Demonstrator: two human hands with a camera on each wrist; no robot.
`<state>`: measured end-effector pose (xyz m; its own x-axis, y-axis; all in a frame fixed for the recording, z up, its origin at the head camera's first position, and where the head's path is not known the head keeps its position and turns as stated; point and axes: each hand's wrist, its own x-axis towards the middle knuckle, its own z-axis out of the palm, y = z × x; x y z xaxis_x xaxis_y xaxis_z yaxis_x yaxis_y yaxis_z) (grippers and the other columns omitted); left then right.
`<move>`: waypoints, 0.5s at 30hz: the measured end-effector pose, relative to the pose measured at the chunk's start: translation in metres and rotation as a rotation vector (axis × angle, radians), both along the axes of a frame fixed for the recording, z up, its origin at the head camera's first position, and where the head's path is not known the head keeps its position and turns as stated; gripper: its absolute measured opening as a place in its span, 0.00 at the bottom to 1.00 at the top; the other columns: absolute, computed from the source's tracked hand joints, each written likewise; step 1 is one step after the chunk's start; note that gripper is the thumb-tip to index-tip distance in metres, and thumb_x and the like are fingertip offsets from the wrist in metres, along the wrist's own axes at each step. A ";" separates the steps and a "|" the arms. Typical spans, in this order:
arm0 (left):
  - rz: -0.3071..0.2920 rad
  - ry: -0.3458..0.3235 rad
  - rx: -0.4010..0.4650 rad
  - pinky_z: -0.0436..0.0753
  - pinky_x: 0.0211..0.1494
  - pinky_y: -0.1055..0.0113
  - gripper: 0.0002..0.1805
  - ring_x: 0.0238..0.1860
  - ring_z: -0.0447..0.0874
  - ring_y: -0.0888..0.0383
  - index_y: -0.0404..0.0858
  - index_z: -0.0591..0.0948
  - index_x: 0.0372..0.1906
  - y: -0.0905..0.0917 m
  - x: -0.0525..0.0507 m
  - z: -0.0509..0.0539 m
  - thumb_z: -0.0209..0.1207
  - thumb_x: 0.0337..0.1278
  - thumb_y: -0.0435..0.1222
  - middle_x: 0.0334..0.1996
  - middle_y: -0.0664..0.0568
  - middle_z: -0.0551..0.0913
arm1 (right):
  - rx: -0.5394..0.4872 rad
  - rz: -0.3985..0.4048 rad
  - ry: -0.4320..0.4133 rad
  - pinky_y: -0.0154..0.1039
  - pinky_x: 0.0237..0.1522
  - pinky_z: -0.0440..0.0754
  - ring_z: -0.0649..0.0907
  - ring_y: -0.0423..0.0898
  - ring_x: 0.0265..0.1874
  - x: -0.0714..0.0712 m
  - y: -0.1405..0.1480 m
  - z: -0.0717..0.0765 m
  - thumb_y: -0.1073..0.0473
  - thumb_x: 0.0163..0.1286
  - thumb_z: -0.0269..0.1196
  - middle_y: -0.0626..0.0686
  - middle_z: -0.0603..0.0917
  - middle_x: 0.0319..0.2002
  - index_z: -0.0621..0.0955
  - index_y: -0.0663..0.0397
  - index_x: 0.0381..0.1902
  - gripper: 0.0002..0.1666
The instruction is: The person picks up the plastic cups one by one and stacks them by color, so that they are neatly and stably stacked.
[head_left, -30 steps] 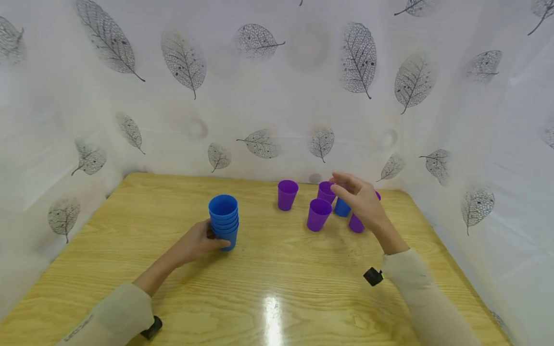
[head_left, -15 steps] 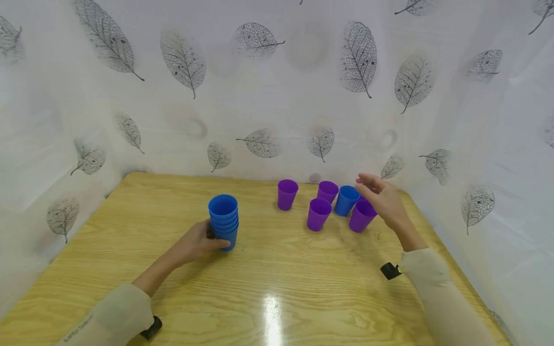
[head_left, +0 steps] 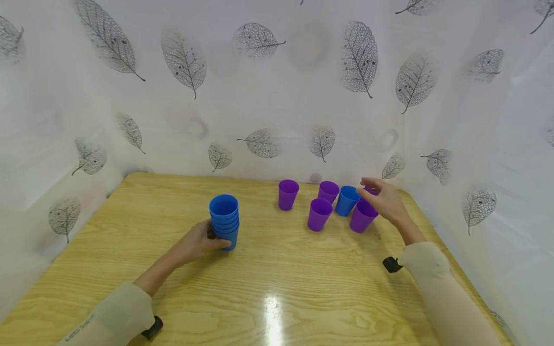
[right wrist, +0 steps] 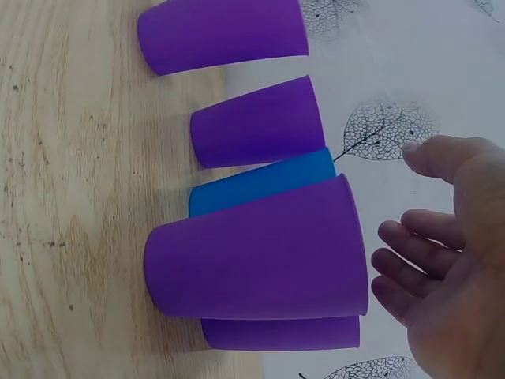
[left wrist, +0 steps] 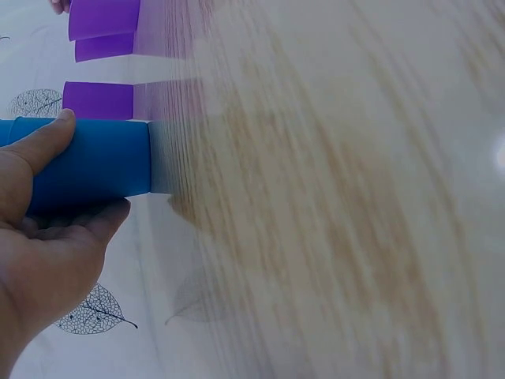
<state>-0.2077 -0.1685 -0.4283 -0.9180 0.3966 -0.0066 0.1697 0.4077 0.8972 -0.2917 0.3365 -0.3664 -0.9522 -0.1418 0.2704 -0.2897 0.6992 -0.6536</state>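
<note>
On the left, my left hand (head_left: 200, 245) grips an upright stack of blue cups (head_left: 226, 230), thumb on the near side; the left wrist view shows the thumb and fingers around the lower blue cup (left wrist: 95, 162). My right hand (head_left: 386, 203) hovers over the right end of the loose cups, fingers slightly bent and holding nothing. Beneath it stand a purple cup (head_left: 362, 218) and another purple cup (head_left: 371, 191) behind, mostly hidden by the hand. A single blue cup (head_left: 346, 205) stands just left of them. The right wrist view shows bare space between thumb and fingers.
Further left stand a front purple cup (head_left: 318, 218), a rear purple cup (head_left: 327, 191) and a separate purple cup (head_left: 287, 196). All are upright on the wooden table (head_left: 259, 274). A leaf-print curtain (head_left: 277, 96) borders the table's back and sides.
My right hand has moved right, from over the single blue cup to the right-end purple cups, leaving the blue cup in full view. The left hand and its stack have stayed put.
</note>
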 end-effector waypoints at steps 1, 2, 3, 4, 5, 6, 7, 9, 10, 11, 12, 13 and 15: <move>-0.002 0.001 0.003 0.77 0.67 0.40 0.38 0.65 0.76 0.33 0.21 0.63 0.71 0.000 0.000 0.000 0.67 0.68 0.36 0.64 0.28 0.75 | 0.019 0.004 0.000 0.61 0.63 0.76 0.79 0.68 0.60 -0.001 0.000 -0.001 0.51 0.77 0.63 0.70 0.79 0.63 0.73 0.70 0.69 0.33; -0.003 0.002 0.004 0.77 0.67 0.40 0.38 0.65 0.76 0.33 0.21 0.63 0.71 -0.001 0.000 -0.001 0.67 0.68 0.36 0.64 0.28 0.75 | 0.038 0.009 -0.002 0.63 0.64 0.75 0.78 0.69 0.61 -0.002 -0.001 -0.002 0.51 0.77 0.63 0.70 0.78 0.64 0.72 0.70 0.70 0.34; -0.004 0.003 0.006 0.77 0.66 0.41 0.38 0.65 0.76 0.33 0.20 0.64 0.71 -0.001 0.000 -0.001 0.67 0.68 0.36 0.64 0.28 0.75 | 0.059 0.015 -0.004 0.65 0.65 0.73 0.77 0.69 0.62 -0.003 -0.001 -0.002 0.51 0.77 0.63 0.71 0.78 0.64 0.72 0.70 0.70 0.34; -0.004 0.004 0.008 0.77 0.66 0.41 0.38 0.65 0.76 0.33 0.21 0.64 0.71 -0.001 -0.001 -0.001 0.67 0.68 0.36 0.64 0.28 0.75 | 0.081 0.020 -0.005 0.66 0.66 0.72 0.76 0.70 0.64 -0.004 -0.002 -0.003 0.50 0.77 0.63 0.71 0.77 0.65 0.72 0.71 0.70 0.35; -0.004 0.004 0.010 0.77 0.66 0.41 0.38 0.65 0.76 0.33 0.21 0.64 0.71 -0.001 -0.001 -0.002 0.67 0.68 0.36 0.64 0.28 0.75 | 0.108 0.025 -0.004 0.67 0.67 0.70 0.75 0.70 0.65 -0.005 -0.003 -0.003 0.50 0.77 0.63 0.71 0.77 0.65 0.71 0.71 0.70 0.35; -0.004 0.005 0.010 0.77 0.66 0.41 0.38 0.65 0.76 0.34 0.21 0.64 0.71 -0.001 -0.001 -0.002 0.67 0.68 0.36 0.64 0.28 0.75 | 0.132 0.029 -0.007 0.67 0.68 0.69 0.74 0.70 0.66 -0.006 -0.004 -0.003 0.50 0.77 0.63 0.71 0.76 0.66 0.71 0.71 0.70 0.36; -0.003 0.008 0.006 0.77 0.66 0.41 0.38 0.64 0.77 0.34 0.21 0.64 0.71 -0.001 -0.001 -0.002 0.68 0.67 0.36 0.64 0.28 0.76 | 0.157 0.032 -0.008 0.67 0.68 0.68 0.73 0.70 0.66 -0.007 -0.005 -0.004 0.50 0.77 0.63 0.71 0.76 0.66 0.71 0.71 0.71 0.36; 0.002 0.010 0.002 0.77 0.66 0.41 0.38 0.64 0.77 0.34 0.21 0.64 0.71 -0.001 -0.001 -0.002 0.68 0.67 0.37 0.64 0.29 0.76 | 0.201 0.038 -0.009 0.68 0.68 0.68 0.72 0.70 0.67 -0.009 -0.007 -0.004 0.50 0.77 0.63 0.71 0.75 0.66 0.70 0.72 0.70 0.36; -0.001 0.016 -0.004 0.77 0.66 0.41 0.38 0.64 0.77 0.34 0.20 0.64 0.71 0.000 -0.001 -0.002 0.68 0.67 0.37 0.64 0.28 0.76 | 0.218 0.040 -0.010 0.67 0.68 0.67 0.72 0.70 0.67 -0.010 -0.008 -0.004 0.50 0.76 0.64 0.72 0.75 0.66 0.70 0.72 0.70 0.37; 0.001 0.016 -0.006 0.77 0.66 0.40 0.38 0.64 0.77 0.34 0.20 0.64 0.70 0.000 -0.001 -0.002 0.68 0.67 0.37 0.63 0.28 0.76 | 0.231 0.043 -0.013 0.67 0.68 0.68 0.72 0.71 0.67 -0.011 -0.009 -0.005 0.50 0.76 0.64 0.72 0.75 0.66 0.70 0.73 0.70 0.37; -0.003 0.022 -0.010 0.78 0.66 0.40 0.38 0.64 0.77 0.33 0.20 0.64 0.70 0.000 -0.001 -0.002 0.68 0.67 0.37 0.63 0.28 0.76 | 0.241 0.044 -0.018 0.67 0.68 0.68 0.72 0.71 0.67 -0.012 -0.009 -0.005 0.49 0.76 0.64 0.72 0.75 0.67 0.70 0.73 0.70 0.38; 0.001 0.019 -0.010 0.77 0.66 0.40 0.38 0.64 0.77 0.33 0.20 0.64 0.70 0.000 -0.001 -0.002 0.68 0.67 0.37 0.63 0.28 0.76 | 0.252 0.047 -0.022 0.67 0.68 0.68 0.72 0.71 0.67 -0.013 -0.010 -0.005 0.49 0.76 0.64 0.72 0.74 0.67 0.70 0.74 0.70 0.38; 0.000 0.018 -0.010 0.77 0.66 0.40 0.38 0.64 0.77 0.33 0.20 0.64 0.70 0.000 0.000 -0.001 0.68 0.67 0.37 0.63 0.28 0.76 | 0.266 0.046 -0.037 0.67 0.68 0.68 0.71 0.71 0.67 -0.015 -0.012 -0.006 0.47 0.76 0.64 0.73 0.74 0.67 0.70 0.74 0.70 0.40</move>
<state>-0.2081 -0.1685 -0.4294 -0.9180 0.3965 0.0059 0.1856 0.4165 0.8900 -0.3066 0.3248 -0.3721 -0.9516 -0.2465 0.1834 -0.3047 0.8343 -0.4594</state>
